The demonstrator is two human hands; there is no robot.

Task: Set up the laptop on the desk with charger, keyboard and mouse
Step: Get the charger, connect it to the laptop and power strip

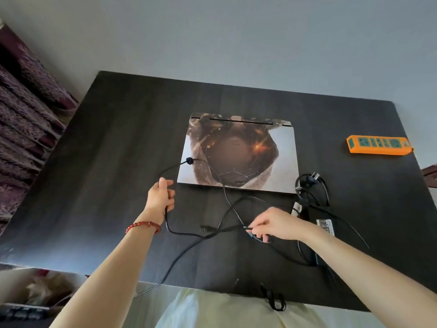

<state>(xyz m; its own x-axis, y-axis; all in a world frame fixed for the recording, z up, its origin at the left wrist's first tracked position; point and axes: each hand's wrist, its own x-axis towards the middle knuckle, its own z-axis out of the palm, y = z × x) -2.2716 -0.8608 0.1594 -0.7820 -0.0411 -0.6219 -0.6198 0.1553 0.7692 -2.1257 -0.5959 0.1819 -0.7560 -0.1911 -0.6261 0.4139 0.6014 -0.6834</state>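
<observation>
Past the bench's left edge hang purple patterned curtains (26,119). The dark wood-grain bench (113,129) carries everything else.

Left of centre, the left hand (161,197) is raised over the bench with its fingers curled round a thin black charger cable (203,235) (a red bead bracelet (143,226) circles that wrist). From this hand the cable arcs up to a small round ferrite bead (189,160) that lies on the near left part of the laptop's lid, then loops back down and crosses itself on the bench in front of the laptop.

The closed laptop (238,152) lies flat near the middle of the bench, hinge toward the far edge, its lid covered by a brown and gold picture skin.

In front of the laptop's near edge, the right hand (275,224) hovers low over the tangle, thumb and forefinger pinching the cable while the other fingers stay loosely bent.

Just right of that hand, by the laptop's near right corner, sits the black power brick (324,226) with its coiled mains lead and plug (313,178).

Toward the far right corner lies an orange power strip (378,144), well apart from the rest.

One strand of cable trails off the near edge of the bench.
</observation>
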